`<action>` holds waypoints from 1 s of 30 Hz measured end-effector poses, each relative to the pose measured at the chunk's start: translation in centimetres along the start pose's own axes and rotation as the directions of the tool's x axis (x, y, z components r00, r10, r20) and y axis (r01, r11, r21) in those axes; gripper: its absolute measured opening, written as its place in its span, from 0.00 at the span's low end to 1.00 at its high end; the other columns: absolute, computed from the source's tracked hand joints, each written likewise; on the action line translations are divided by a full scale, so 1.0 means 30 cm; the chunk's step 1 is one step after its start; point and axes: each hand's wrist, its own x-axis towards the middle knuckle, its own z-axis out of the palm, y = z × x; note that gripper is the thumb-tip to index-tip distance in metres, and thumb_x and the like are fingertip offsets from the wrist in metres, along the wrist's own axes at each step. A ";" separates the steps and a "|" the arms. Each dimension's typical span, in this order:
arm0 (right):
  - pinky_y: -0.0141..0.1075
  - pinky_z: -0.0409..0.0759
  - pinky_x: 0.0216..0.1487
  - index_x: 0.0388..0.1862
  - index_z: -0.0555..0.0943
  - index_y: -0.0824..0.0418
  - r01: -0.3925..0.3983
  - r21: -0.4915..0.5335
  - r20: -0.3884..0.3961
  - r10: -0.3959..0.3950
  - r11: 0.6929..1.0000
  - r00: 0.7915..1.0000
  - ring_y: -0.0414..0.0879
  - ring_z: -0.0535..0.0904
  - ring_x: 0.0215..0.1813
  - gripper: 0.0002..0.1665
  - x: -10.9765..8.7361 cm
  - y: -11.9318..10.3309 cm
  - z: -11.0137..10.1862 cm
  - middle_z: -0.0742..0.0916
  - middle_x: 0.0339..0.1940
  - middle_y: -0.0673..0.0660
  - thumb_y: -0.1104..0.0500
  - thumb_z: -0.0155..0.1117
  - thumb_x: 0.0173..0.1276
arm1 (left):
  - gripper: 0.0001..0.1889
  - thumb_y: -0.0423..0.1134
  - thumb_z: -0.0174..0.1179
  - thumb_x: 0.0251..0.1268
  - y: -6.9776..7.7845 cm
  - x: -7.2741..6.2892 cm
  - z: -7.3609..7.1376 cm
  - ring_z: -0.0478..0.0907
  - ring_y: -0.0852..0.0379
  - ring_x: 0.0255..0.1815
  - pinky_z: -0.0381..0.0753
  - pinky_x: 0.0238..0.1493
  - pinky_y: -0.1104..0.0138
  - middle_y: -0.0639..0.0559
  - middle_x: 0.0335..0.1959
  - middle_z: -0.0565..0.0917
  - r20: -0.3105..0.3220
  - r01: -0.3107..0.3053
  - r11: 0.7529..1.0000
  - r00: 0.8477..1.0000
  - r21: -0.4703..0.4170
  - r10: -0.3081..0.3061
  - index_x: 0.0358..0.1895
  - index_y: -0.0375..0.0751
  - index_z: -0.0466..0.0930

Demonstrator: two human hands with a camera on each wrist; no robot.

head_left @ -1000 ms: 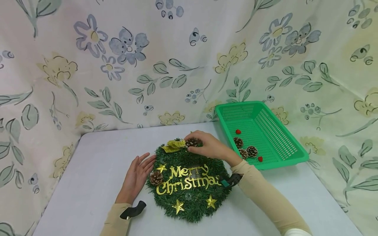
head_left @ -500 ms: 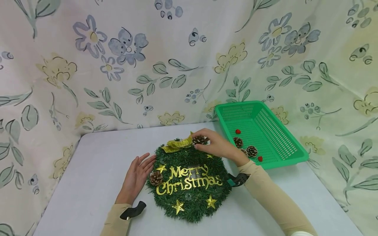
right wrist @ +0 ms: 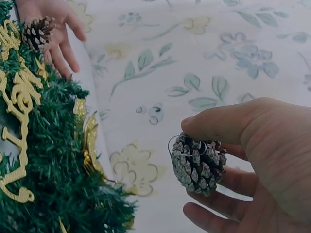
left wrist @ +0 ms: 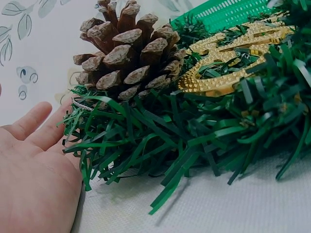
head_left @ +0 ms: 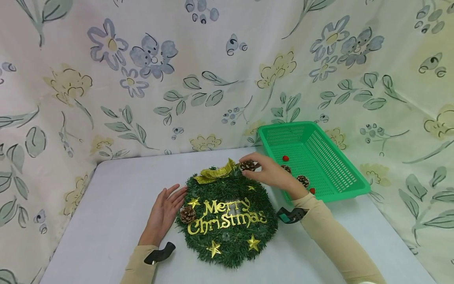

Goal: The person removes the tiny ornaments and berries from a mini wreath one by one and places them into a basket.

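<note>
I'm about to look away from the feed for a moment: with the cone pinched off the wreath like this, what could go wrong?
The right hand pinches the cone only at the fingertips, so it might slip onto the table. The left hand just rests flat against the wreath, which could slide if bumped. Three cones and two berries already lie in the basket; a careless drop might scatter them.

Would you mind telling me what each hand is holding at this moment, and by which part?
The right hand pinches a pine cone round its scaly sides, between thumb and fingers. The left hand holds nothing; it lies flat against the wreath.
</note>
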 end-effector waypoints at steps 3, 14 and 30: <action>0.54 0.79 0.63 0.69 0.76 0.51 -0.009 0.000 -0.018 0.009 1.000 1.000 0.54 0.73 0.71 0.25 -0.009 0.005 -0.014 0.79 0.70 0.54 0.51 0.65 0.75 | 0.36 0.59 0.26 0.85 0.000 0.001 -0.001 0.41 0.44 0.86 0.72 0.70 0.74 0.35 0.84 0.46 -0.001 0.000 1.000 1.000 -0.001 0.000 0.83 0.39 0.38; 0.54 0.79 0.61 0.67 0.77 0.50 -0.036 -0.001 -0.081 0.035 0.999 0.996 0.53 0.77 0.66 0.24 -0.041 0.048 -0.035 0.80 0.67 0.54 0.50 0.66 0.74 | 0.38 0.61 0.28 0.84 0.003 0.004 -0.002 0.41 0.44 0.86 0.71 0.71 0.75 0.35 0.84 0.47 -0.004 0.002 1.000 1.000 -0.002 -0.002 0.83 0.39 0.38; 0.55 0.77 0.64 0.68 0.77 0.54 -0.047 -0.044 -0.175 0.039 0.998 0.984 0.54 0.75 0.66 0.25 -0.065 0.076 -0.123 0.79 0.68 0.57 0.53 0.65 0.75 | 0.35 0.58 0.24 0.86 0.000 0.000 -0.003 0.67 0.66 0.75 0.72 0.71 0.74 0.35 0.84 0.46 0.001 0.004 1.000 1.000 -0.002 -0.004 0.83 0.40 0.38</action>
